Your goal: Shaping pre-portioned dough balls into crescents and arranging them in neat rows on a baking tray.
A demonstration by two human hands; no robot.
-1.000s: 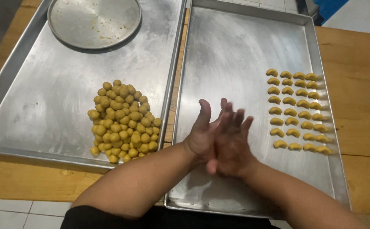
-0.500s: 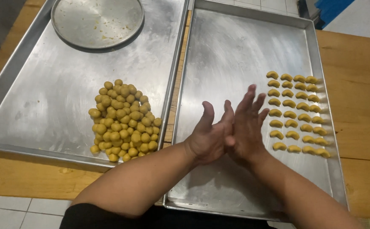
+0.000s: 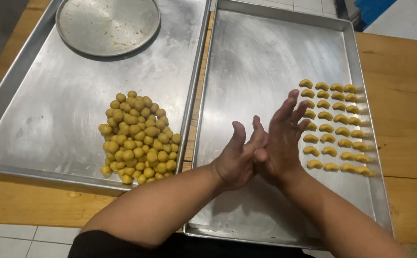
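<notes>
The left hand (image 3: 239, 160) and right hand (image 3: 285, 141) are pressed palm to palm above the right tray (image 3: 265, 62), fingers extended and slightly spread; a dough piece between them is probable but hidden. Shaped crescents (image 3: 335, 126) fill several rows at that tray's right edge. A large pile of dough balls (image 3: 136, 138) on the left tray (image 3: 50, 110) remains unshaped.

A baking/kitchen prep spot is shown. Two steel trays (image 3: 275, 62) are set on a wooden table (image 3: 409, 95), w/ dough balls (image 3: 136, 138) piled and shaped pieces (image 3: 335, 126) laid in rows.
</notes>
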